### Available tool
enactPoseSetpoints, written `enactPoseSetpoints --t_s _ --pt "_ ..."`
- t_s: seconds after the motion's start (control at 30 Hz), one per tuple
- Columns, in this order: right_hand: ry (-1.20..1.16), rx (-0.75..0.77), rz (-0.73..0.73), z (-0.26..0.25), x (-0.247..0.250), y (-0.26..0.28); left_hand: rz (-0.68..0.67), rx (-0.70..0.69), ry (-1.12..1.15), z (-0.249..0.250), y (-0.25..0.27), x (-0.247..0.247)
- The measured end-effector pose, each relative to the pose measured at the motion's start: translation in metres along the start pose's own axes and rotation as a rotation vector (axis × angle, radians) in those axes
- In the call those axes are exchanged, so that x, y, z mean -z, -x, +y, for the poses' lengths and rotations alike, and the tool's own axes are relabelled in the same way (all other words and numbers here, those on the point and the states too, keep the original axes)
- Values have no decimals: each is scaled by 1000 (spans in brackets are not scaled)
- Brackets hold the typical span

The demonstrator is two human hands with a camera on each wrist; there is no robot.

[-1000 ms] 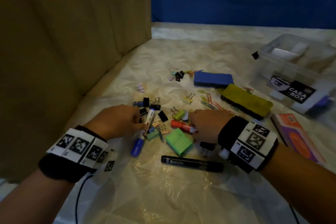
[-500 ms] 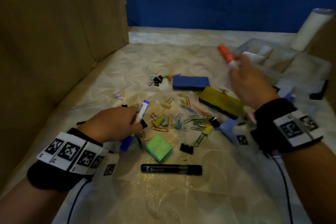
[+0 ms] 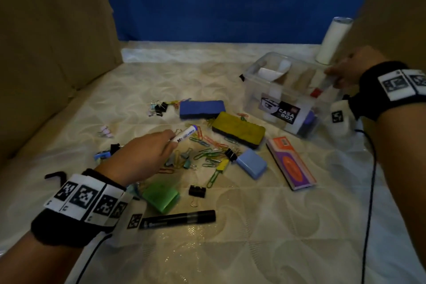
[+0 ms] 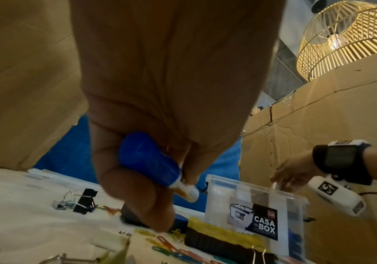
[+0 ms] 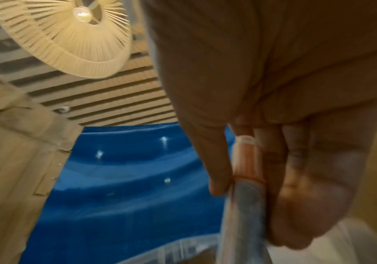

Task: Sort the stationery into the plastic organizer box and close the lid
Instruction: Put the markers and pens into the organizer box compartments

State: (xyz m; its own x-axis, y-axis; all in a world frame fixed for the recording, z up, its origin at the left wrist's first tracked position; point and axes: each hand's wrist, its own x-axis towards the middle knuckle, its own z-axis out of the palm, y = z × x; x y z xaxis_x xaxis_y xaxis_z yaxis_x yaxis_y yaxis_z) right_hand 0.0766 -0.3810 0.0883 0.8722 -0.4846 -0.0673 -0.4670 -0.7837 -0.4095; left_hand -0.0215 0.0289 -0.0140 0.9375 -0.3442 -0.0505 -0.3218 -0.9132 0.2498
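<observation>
The clear plastic organizer box (image 3: 260, 99) with a "CASA BOX" label stands open at the right. My right hand (image 3: 345, 69) pinches the red marker (image 3: 322, 86) and holds it slanted down into the box's right compartment, red cap lowest. In the right wrist view the marker (image 5: 248, 178) sits between thumb and fingers. My left hand (image 3: 147, 154) grips the blue marker (image 3: 186, 134) above the heap of paper clips (image 3: 207, 152). The blue cap (image 4: 149, 160) shows inside the fist in the left wrist view. The box (image 4: 250, 201) stands ahead of that hand.
On the mattress lie a black marker (image 3: 177, 218), green sticky notes (image 3: 161, 196), a blue eraser block (image 3: 251, 162), blue (image 3: 201, 108) and yellow (image 3: 237, 129) board erasers, an orange packet (image 3: 290, 163) and binder clips (image 3: 197, 191). Cardboard walls stand left and right. A white roll (image 3: 334, 39) stands behind the box.
My right hand carried the red marker from the heap up and right, then turned it cap down into the box. My left hand lifted the blue marker and moved it right.
</observation>
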Motion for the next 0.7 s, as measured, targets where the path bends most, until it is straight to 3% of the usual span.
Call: enactPoseSetpoints --t_s 0.07,0.23,0.37,0.47,0.63,0.7 --pt "-84 -45 -89 0 -9 -8 -31 -2 22 1 -1 -3" --pt "124 92 -126 -3 -22 -27 -52 17 76 1 2 -10" --pt "110 117 4 -1 -13 -41 -85 -6 105 6 5 -2" --pt "84 151 19 11 -9 -25 -90 -29 162 17 10 -3" --pt "27 148 -32 31 -45 21 -69 -261 306 53 2 1" --pt "-45 200 27 37 -61 27 -24 -359 337 80 -11 7"
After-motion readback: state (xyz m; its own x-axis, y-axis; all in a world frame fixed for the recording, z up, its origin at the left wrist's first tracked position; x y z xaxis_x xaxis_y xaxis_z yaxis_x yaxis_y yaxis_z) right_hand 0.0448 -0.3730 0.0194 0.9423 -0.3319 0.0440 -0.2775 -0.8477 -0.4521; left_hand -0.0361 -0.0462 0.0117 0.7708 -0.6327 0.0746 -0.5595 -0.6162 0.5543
